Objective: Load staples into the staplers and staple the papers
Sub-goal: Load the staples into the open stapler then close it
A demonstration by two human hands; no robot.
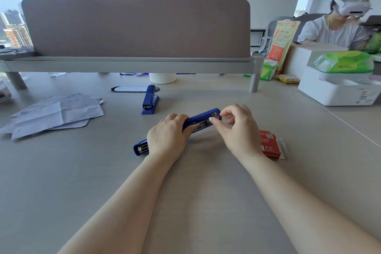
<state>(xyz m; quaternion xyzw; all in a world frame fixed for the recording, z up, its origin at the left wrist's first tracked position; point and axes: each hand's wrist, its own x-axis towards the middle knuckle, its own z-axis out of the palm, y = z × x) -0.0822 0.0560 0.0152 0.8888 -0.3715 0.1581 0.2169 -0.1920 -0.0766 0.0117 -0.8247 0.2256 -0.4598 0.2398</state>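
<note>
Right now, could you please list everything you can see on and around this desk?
open stapler: 1, blue, desk centre, held by both hands
closed stapler: 1, blue, standing behind the open one
papers: loose pile, white, left side of desk
staple box: 1, red, right of the hands
desk: 1, grey
divider screen: 1, grey-brown, back edge of desk
cup: 1, white, under the screen
white box: 1, far right
green packet: 1, on the white box
yellow bag: 1, standing far right
other people: 2, wearing headsets, background
left hand: gripping the stapler body
right hand: fingers pinching at the stapler's far end
</note>
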